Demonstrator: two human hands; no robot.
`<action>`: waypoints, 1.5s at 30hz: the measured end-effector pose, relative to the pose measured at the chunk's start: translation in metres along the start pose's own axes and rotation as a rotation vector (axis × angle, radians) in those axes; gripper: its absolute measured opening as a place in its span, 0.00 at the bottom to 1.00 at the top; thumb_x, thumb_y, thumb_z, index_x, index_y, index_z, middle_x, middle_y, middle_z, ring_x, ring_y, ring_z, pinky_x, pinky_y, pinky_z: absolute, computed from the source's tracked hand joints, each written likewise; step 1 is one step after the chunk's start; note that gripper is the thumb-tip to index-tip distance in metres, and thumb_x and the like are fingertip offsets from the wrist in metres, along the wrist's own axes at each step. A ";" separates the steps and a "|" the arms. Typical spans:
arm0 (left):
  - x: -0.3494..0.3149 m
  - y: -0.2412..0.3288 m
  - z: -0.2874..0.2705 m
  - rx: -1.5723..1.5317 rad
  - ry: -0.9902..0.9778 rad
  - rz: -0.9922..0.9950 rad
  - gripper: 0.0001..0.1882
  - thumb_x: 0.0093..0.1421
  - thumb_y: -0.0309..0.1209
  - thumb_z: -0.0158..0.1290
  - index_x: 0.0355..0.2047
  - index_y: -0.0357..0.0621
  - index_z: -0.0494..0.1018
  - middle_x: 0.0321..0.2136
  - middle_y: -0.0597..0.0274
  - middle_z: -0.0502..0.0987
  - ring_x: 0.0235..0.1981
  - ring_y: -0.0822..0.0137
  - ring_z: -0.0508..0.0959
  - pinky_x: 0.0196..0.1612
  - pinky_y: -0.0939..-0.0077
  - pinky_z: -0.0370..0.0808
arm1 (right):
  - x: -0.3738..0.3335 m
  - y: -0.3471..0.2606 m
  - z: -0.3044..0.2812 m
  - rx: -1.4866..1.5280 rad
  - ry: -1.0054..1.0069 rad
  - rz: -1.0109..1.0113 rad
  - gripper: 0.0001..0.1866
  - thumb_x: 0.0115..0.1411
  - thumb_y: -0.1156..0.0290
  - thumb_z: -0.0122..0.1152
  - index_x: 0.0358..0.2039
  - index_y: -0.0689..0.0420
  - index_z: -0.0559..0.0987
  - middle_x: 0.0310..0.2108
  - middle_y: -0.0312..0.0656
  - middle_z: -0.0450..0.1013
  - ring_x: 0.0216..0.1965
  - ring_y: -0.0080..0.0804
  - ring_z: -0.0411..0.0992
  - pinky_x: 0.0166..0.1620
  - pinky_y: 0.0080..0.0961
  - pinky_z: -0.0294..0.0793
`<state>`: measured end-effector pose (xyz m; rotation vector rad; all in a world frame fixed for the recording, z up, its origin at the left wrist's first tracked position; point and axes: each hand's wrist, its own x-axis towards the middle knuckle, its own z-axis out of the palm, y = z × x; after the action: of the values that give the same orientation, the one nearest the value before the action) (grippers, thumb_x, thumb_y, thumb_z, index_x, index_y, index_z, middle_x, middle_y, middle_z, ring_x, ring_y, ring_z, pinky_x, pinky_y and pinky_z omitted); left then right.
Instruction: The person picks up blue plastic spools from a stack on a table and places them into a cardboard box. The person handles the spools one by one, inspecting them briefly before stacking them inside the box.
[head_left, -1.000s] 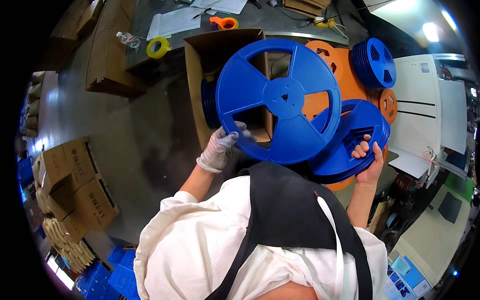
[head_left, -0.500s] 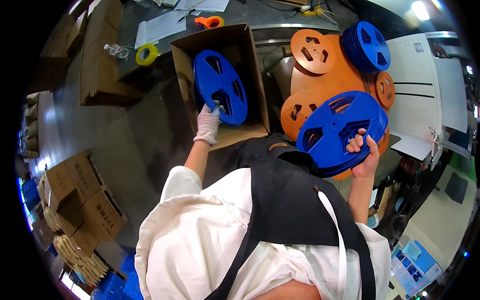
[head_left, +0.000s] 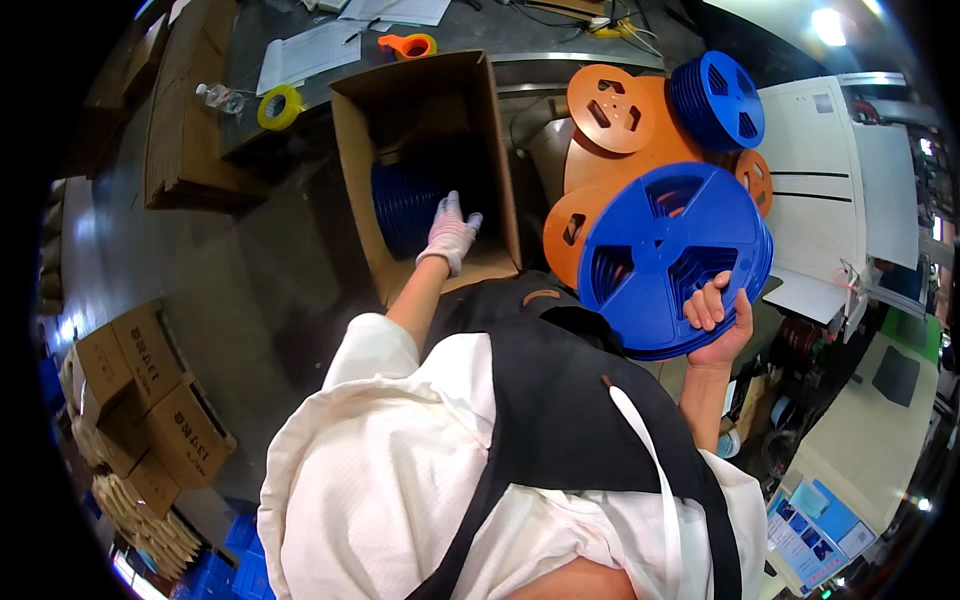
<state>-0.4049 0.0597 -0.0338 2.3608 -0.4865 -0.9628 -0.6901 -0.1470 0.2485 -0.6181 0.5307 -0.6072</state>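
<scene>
My left hand, in a pale knitted glove, reaches into an open cardboard box with its fingers spread and nothing in them. Beside those fingers, in the left part of the box, several blue plastic reels are packed on edge; the far interior is dark. My bare right hand grips a stack of large blue reels, its fingers hooked through a cutout in the front one. That stack is tilted with its face toward me, in front of an orange stand with round orange discs.
Another blue reel stack sits on the stand's far right. Beyond the box, a metal table holds yellow tape, an orange tape dispenser, papers and a bottle. Flattened cartons stand at left; a white panelled unit is at right.
My left hand has let go of a blue reel, which now sits on edge in the box, and has moved slightly right. The stack in my right hand has turned more face-on.
</scene>
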 end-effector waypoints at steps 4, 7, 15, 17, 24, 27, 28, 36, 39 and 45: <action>-0.012 0.012 -0.021 0.034 0.279 0.286 0.35 0.60 0.43 0.51 0.63 0.43 0.55 0.62 0.41 0.57 0.63 0.48 0.59 0.63 0.64 0.60 | -0.001 -0.010 0.000 0.090 -0.203 -0.081 0.19 0.63 0.53 0.55 0.35 0.58 0.67 0.14 0.28 0.57 0.14 0.18 0.56 0.22 0.18 0.58; -0.019 0.057 -0.047 -0.129 0.595 0.605 0.28 0.61 0.35 0.52 0.59 0.40 0.62 0.58 0.40 0.63 0.58 0.42 0.65 0.59 0.60 0.66 | 0.005 -0.010 0.001 0.194 -0.329 -0.119 0.18 0.63 0.53 0.56 0.32 0.54 0.63 0.10 0.29 0.58 0.11 0.16 0.58 0.20 0.15 0.58; -0.139 0.244 -0.100 0.152 0.328 1.010 0.34 0.54 0.45 0.56 0.58 0.39 0.64 0.60 0.44 0.61 0.64 0.45 0.58 0.66 0.52 0.51 | 0.005 0.020 0.021 0.426 -0.672 0.007 0.20 0.64 0.52 0.55 0.30 0.55 0.63 0.07 0.28 0.58 0.07 0.17 0.58 0.15 0.14 0.57; -0.168 0.264 -0.083 -0.070 0.152 1.442 0.34 0.51 0.45 0.57 0.56 0.42 0.66 0.56 0.47 0.67 0.60 0.51 0.66 0.64 0.55 0.58 | -0.003 0.025 0.027 0.385 -0.639 0.070 0.20 0.64 0.51 0.55 0.30 0.54 0.64 0.07 0.29 0.60 0.07 0.17 0.58 0.15 0.14 0.57; -0.050 0.125 -0.067 0.066 0.318 0.580 0.32 0.59 0.37 0.48 0.61 0.36 0.59 0.61 0.41 0.61 0.64 0.44 0.57 0.66 0.54 0.53 | -0.002 0.022 0.026 0.318 -0.601 0.056 0.23 0.61 0.45 0.56 0.31 0.54 0.66 0.09 0.26 0.60 0.07 0.14 0.58 0.15 0.12 0.56; -0.071 0.095 -0.085 0.283 0.303 1.047 0.33 0.61 0.45 0.45 0.61 0.37 0.59 0.60 0.42 0.61 0.65 0.43 0.56 0.67 0.50 0.50 | 0.002 0.013 0.021 0.323 -0.527 0.048 0.22 0.61 0.46 0.56 0.32 0.53 0.66 0.10 0.25 0.60 0.08 0.13 0.58 0.16 0.13 0.57; -0.087 0.103 -0.099 0.362 0.137 1.167 0.36 0.59 0.52 0.45 0.61 0.40 0.61 0.60 0.45 0.62 0.64 0.43 0.58 0.66 0.46 0.50 | 0.003 0.013 0.027 0.350 -0.473 0.001 0.20 0.63 0.52 0.56 0.32 0.55 0.64 0.08 0.26 0.60 0.07 0.13 0.58 0.13 0.12 0.55; -0.110 0.106 -0.090 0.329 -0.024 1.404 0.34 0.42 0.32 0.64 0.52 0.43 0.66 0.47 0.50 0.71 0.54 0.48 0.71 0.55 0.55 0.71 | 0.031 -0.002 0.044 0.407 -0.379 0.132 0.22 0.60 0.50 0.60 0.34 0.57 0.65 0.15 0.30 0.61 0.16 0.16 0.60 0.21 0.18 0.58; -0.116 0.093 -0.089 0.228 -0.119 1.294 0.31 0.44 0.27 0.61 0.51 0.41 0.67 0.47 0.48 0.72 0.50 0.46 0.74 0.46 0.64 0.78 | 0.035 -0.003 0.056 0.041 -0.244 0.087 0.30 0.62 0.47 0.54 0.48 0.65 0.67 0.29 0.41 0.74 0.30 0.30 0.74 0.37 0.24 0.74; -0.150 0.063 -0.097 -1.070 -0.454 0.462 0.18 0.59 0.16 0.47 0.50 0.39 0.69 0.43 0.57 0.76 0.48 0.60 0.77 0.52 0.65 0.73 | 0.039 -0.013 0.034 -0.281 -0.022 0.029 0.26 0.65 0.54 0.52 0.52 0.64 0.69 0.29 0.39 0.72 0.32 0.31 0.71 0.39 0.29 0.73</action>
<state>-0.4446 0.1202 0.1417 1.0268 -0.4772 -1.1327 -0.6461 -0.1685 0.2699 -0.8794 0.6087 -0.5010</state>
